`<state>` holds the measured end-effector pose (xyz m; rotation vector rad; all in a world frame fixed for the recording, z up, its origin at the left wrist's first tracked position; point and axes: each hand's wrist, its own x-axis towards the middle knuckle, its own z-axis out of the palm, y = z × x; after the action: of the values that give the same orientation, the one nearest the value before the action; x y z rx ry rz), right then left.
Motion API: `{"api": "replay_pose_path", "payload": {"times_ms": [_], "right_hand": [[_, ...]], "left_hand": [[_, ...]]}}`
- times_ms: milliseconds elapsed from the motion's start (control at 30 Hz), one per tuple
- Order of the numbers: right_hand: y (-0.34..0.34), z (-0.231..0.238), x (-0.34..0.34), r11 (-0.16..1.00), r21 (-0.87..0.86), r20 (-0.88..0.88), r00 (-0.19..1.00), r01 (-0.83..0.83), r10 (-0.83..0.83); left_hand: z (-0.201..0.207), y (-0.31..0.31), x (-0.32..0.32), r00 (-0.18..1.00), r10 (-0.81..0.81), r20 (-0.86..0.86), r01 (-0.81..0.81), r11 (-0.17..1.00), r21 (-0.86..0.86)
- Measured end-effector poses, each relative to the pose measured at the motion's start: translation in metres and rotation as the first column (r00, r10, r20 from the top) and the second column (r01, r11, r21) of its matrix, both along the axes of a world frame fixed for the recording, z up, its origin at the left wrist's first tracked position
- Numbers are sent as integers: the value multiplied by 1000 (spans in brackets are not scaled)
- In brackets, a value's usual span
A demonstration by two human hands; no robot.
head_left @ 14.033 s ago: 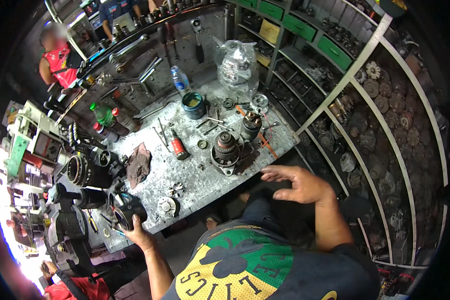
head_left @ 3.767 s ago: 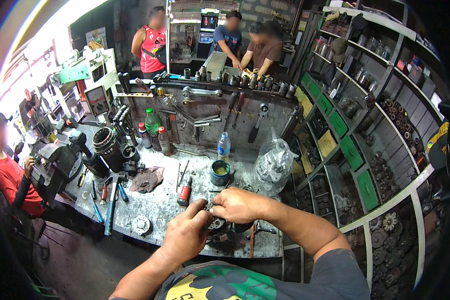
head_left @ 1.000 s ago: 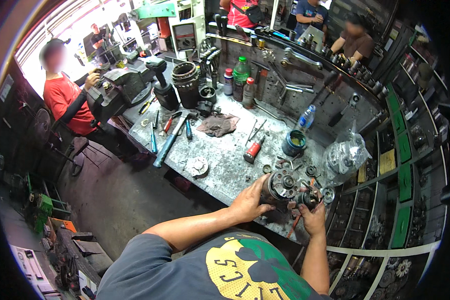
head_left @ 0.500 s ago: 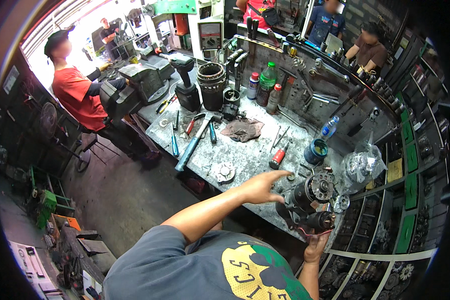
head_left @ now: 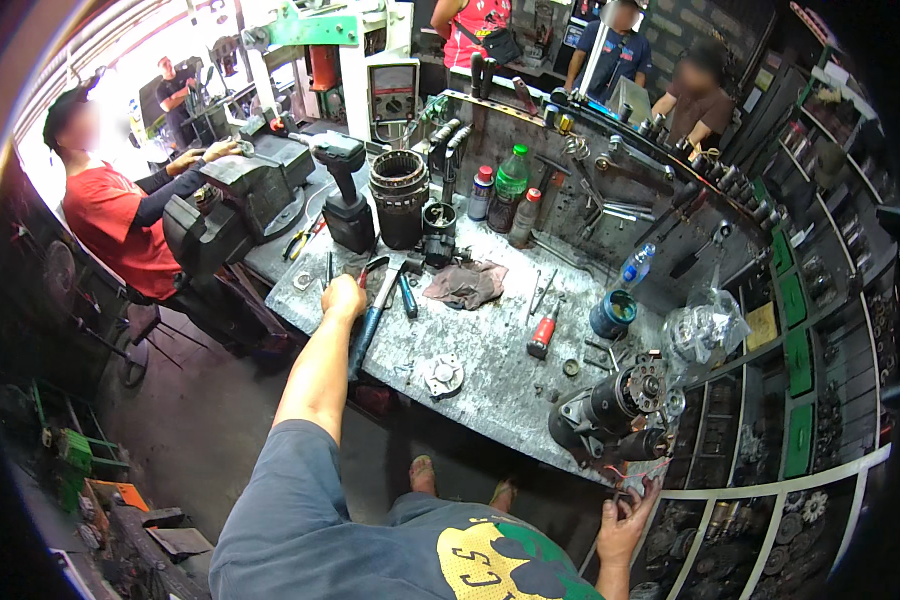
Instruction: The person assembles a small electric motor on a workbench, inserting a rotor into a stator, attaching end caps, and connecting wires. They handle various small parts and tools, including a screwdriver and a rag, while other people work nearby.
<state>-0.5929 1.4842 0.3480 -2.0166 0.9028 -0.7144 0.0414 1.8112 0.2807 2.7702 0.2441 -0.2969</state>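
Observation:
My left hand [head_left: 343, 298] reaches across to the hand tools at the bench's left. Its fingers look curled, and what lies under them is hidden. Beside it are a red-handled tool [head_left: 363, 277], a hammer [head_left: 372, 322] with a blue grip, and a small blue-handled tool [head_left: 408, 297]. My right hand [head_left: 622, 525] is at the near right bench edge, fingers apart, by a thin red wire [head_left: 625, 472]. Just beyond it, what looks like a starter motor [head_left: 610, 400] rests on the bench with its smaller cylinder [head_left: 645, 442] toward me.
On the bench [head_left: 490, 375] are a round metal end cover [head_left: 440, 374], a rag [head_left: 466, 285], a red screwdriver [head_left: 543, 332], a blue tub [head_left: 613, 314], bottles [head_left: 512, 177] and a cordless tool [head_left: 345, 190]. Parts shelves [head_left: 720, 440] stand right. A person in red [head_left: 120, 225] works at a vise [head_left: 260, 185].
My left hand has moved from above the starter motor to the tools at the left. My right hand has dropped slightly away from the motor. The view has shifted.

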Motion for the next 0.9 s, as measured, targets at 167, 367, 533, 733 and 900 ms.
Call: {"api": "replay_pose_path", "payload": {"times_ms": [167, 367, 533, 733, 900], "right_hand": [[4, 15, -6, 1000, 22, -39, 999, 1, 0], [12, 48, -3, 985, -46, -1, 986, -166, 167], [32, 66, 23, 820, -29, 210, 799, -572, 564], [20, 59, -18, 895, 63, 353, 849, -441, 393], [-3, 34, -113, 898, 336, 253, 946, -282, 203]], "left_hand": [[7, 42, -19, 999, -31, -23, 23, 955, -296], [42, 32, -249, 967, -176, 182, 213, 181, -960], [93, -68, -435, 765, -582, 277, 449, 172, -877], [126, -156, -517, 396, -745, 537, 840, 58, -540], [151, -186, -468, 883, -356, 307, 399, 223, -889]]}}
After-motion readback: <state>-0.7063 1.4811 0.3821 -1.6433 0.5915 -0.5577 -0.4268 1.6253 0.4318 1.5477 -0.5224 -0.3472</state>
